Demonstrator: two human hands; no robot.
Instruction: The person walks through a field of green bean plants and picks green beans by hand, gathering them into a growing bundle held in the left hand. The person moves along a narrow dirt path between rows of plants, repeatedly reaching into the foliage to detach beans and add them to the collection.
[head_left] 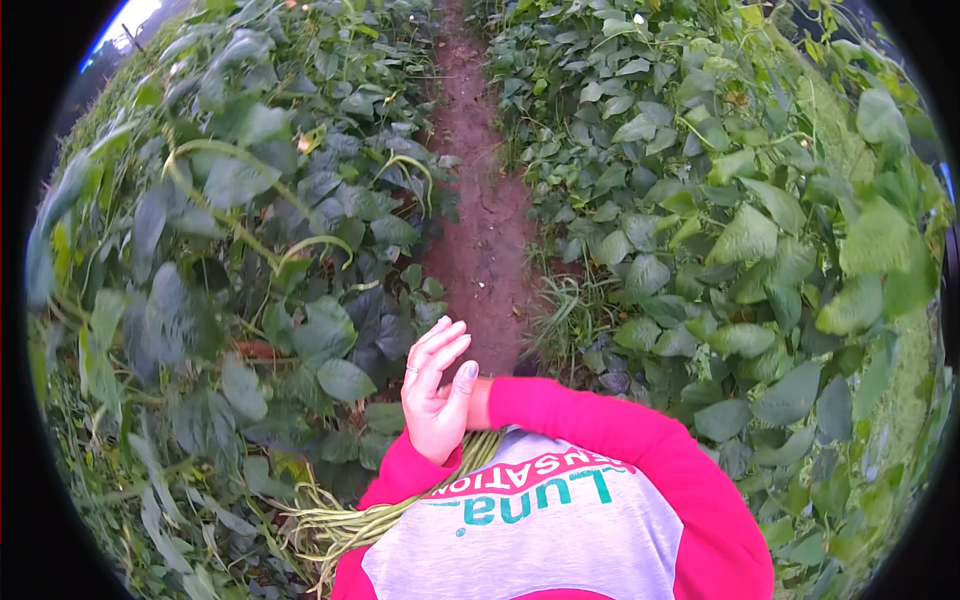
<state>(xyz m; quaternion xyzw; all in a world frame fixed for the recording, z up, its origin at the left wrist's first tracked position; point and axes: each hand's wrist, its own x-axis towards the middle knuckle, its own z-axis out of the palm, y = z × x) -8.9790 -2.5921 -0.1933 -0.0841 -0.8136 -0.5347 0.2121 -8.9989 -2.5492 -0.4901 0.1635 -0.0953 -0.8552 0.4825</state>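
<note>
My left hand [435, 390] is raised before my chest, its fingers stretched out and nothing visible between them; a ring sits on one finger. My right arm [600, 420], in a pink sleeve, crosses my body, and its bare wrist [479, 405] passes behind my left hand. The fingers of the right hand are hidden there. A bundle of long green yard-long beans [350, 530] lies between my left arm and my grey shirt front. Its loose ends fan out at the lower left, and the other end shows just under the right wrist.
Leafy bean plants [740, 240] rise densely on my right, with more bean plants [250, 180] on my left. A narrow brown dirt path [485, 230] runs ahead between the rows. Curved bean pods [320, 243] hang among the left leaves. A grass tuft [570, 310] edges the path.
</note>
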